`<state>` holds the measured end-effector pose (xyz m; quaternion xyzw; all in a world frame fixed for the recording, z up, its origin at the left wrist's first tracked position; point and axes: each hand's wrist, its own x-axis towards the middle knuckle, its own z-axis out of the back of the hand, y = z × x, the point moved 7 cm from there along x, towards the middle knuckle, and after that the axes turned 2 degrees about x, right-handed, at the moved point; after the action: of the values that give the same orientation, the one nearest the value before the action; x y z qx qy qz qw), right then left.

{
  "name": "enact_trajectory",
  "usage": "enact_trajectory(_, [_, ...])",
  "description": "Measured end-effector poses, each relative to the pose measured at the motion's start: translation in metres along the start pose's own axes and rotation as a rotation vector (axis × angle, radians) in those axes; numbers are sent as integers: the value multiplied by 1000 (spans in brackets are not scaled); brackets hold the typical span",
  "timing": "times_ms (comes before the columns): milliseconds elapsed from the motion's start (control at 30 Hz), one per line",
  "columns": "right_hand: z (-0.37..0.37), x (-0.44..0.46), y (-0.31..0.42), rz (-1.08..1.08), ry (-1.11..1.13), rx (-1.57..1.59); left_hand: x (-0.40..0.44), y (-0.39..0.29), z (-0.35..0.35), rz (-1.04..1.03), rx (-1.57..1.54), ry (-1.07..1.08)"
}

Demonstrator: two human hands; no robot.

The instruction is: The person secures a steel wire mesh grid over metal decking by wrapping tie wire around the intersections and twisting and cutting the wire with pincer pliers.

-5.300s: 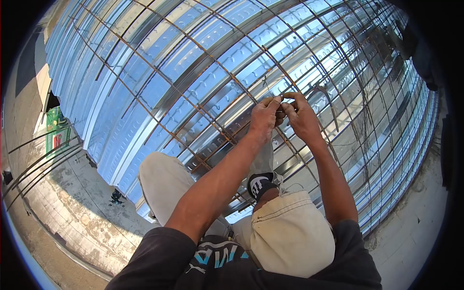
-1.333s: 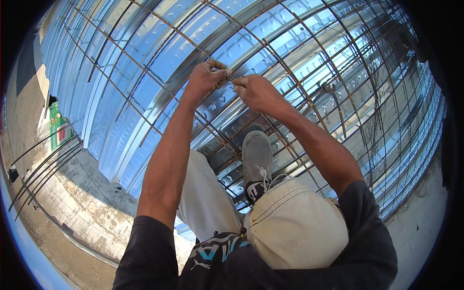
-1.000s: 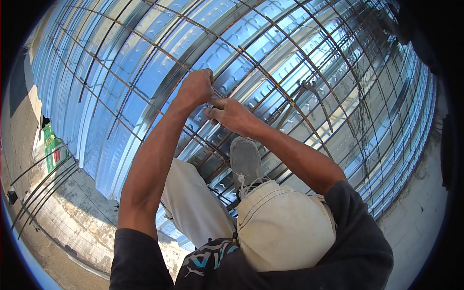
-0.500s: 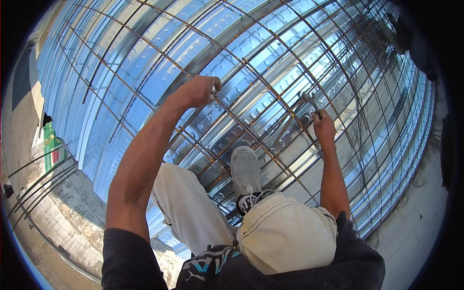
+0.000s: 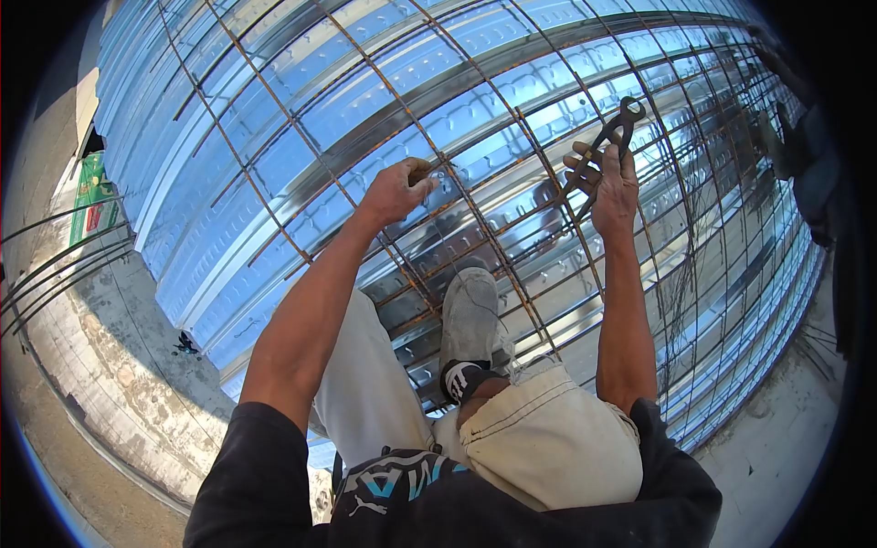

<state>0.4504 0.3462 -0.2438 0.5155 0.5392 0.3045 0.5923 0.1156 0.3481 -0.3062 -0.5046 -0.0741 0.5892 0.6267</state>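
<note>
Ahead-left of the grey shoe (image 5: 470, 315), the left hand (image 5: 399, 190) curls at the rebar mesh (image 5: 498, 245); whether it grips anything, I cannot tell. Ahead-right of the shoe, the right hand (image 5: 614, 187), fingers half-curled, holds dark metal pincers (image 5: 599, 141), head pointing away.

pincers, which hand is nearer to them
Right. The right hand has the pincers, fingers around the handles. The left hand is apart from them, off to their left, by a bar of the rusty mesh.
</note>
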Motion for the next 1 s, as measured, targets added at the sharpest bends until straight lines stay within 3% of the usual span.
enact_trajectory(100, [-30,3,24,-247,137,-231,7,0,-13,-24,44,-53])
enact_trajectory(233, [-57,6,20,-488,469,-229,8,-3,-18,-27,276,-40])
enact_trajectory(267, [-54,14,23,-502,422,-279,6,-4,-17,-59,298,-95])
enact_trajectory(367, [-62,41,55,-430,402,-685,4,-8,-13,-27,300,-87])
enact_trajectory(433, [-67,53,63,-387,328,-751,3,-8,-13,-28,305,-95])
enact_trajectory(600, [-73,91,36,-494,487,-988,7,-4,-13,-76,275,-136])
enact_trajectory(633, [-77,86,47,-393,355,-989,6,-4,-12,-62,271,-130])
enact_trajectory(733, [-79,84,41,-458,389,-1249,2,-7,-8,-50,263,-130])
enact_trajectory(833, [-77,77,62,-427,422,-1289,0,-8,-8,-75,234,-134])
enact_trajectory(967, [-75,41,85,-244,434,-1049,1,-6,-7,-117,190,-173])
enact_trajectory(1000, [-77,33,84,-281,486,-1088,1,-6,-8,-123,161,-161])
